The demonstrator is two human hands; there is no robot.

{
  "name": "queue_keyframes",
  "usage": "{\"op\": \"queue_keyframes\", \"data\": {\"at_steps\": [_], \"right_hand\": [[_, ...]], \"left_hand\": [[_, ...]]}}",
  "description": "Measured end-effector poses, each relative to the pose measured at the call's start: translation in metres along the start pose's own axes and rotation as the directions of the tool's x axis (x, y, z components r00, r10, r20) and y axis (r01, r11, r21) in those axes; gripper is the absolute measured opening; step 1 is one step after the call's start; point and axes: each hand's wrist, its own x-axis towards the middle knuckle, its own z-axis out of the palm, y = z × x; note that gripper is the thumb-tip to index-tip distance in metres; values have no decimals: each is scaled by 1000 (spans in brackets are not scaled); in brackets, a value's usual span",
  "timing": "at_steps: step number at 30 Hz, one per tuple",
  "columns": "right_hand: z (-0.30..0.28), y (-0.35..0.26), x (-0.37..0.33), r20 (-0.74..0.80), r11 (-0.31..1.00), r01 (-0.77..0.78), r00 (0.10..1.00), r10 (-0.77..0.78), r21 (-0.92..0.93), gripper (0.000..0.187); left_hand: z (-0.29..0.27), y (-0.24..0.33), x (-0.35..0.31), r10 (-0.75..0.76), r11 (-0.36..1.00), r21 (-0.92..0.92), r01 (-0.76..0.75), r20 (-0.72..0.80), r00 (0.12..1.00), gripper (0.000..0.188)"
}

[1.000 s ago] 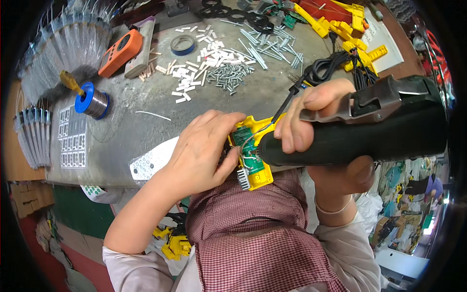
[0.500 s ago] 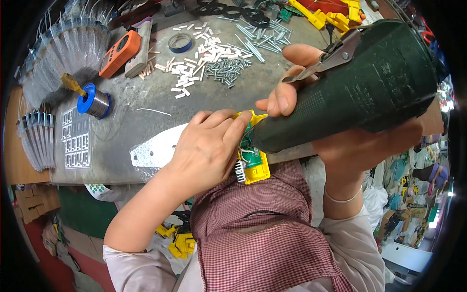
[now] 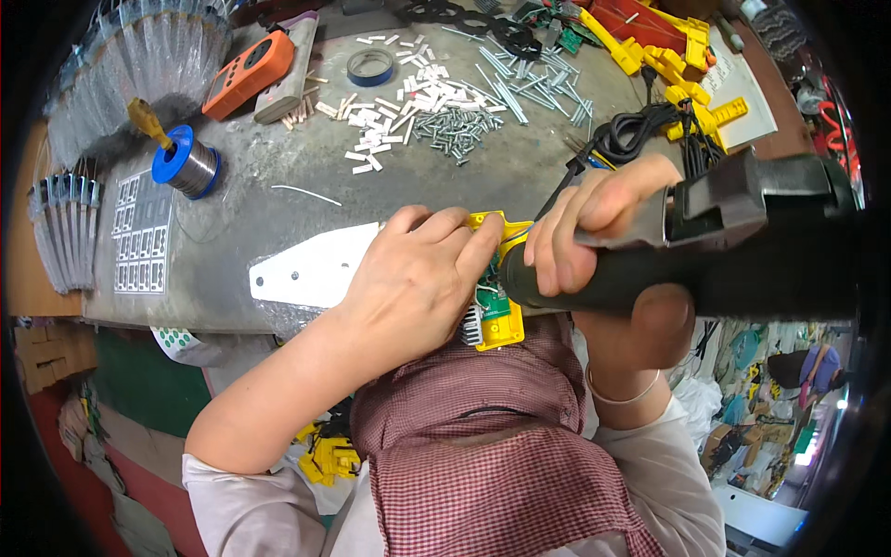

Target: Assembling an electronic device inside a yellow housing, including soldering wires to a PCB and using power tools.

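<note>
My left hand point(image 3: 413, 278) lies over a yellow plastic housing point(image 3: 503, 334) with its fingers gripping the far edge. Inside the housing sit a green circuit board point(image 3: 495, 304) and thin wires. A grey finned metal piece point(image 3: 471, 325) shows at its near left side. My right hand point(image 3: 608, 209) is wrapped round a thick dark barrel-shaped power tool point(image 3: 733, 274) with a metal lever point(image 3: 631, 232) along its top. Fingers lie at the lever and the thumb is below. The tool's rounded nose meets the housing's right side; its tip is hidden.
A white tapered plate point(image 3: 311, 269) lies left of the housing. Farther back are white small strips point(image 3: 376, 130), a screw pile point(image 3: 459, 130), long screws point(image 3: 510, 88) and a tape roll point(image 3: 370, 68). A solder spool point(image 3: 186, 162) stands left; black cables point(image 3: 636, 135) lie at back right.
The tool has swung from a raised slant to nearly level, its rear end lower. My right hand has come down with it. The left hand stays on the housing; the whole view has shifted slightly.
</note>
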Motion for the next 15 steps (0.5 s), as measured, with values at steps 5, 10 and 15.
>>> {"op": "queue_keyframes", "data": {"at_steps": [5, 10, 15], "right_hand": [[3, -3, 3, 50, 989, 119, 992, -115, -90, 62], [8, 1, 1, 24, 988, 138, 990, -137, -67, 63], [-5, 10, 0, -95, 977, 210, 974, -207, 32, 66]], "left_hand": [[-1, 0, 1, 3, 1000, 5, -3, 30, 1000, 43], [1, 2, -1, 12, 999, 43, -13, 8, 1000, 44], [-3, 3, 0, -30, 999, 34, 26, 114, 993, 48]]}}
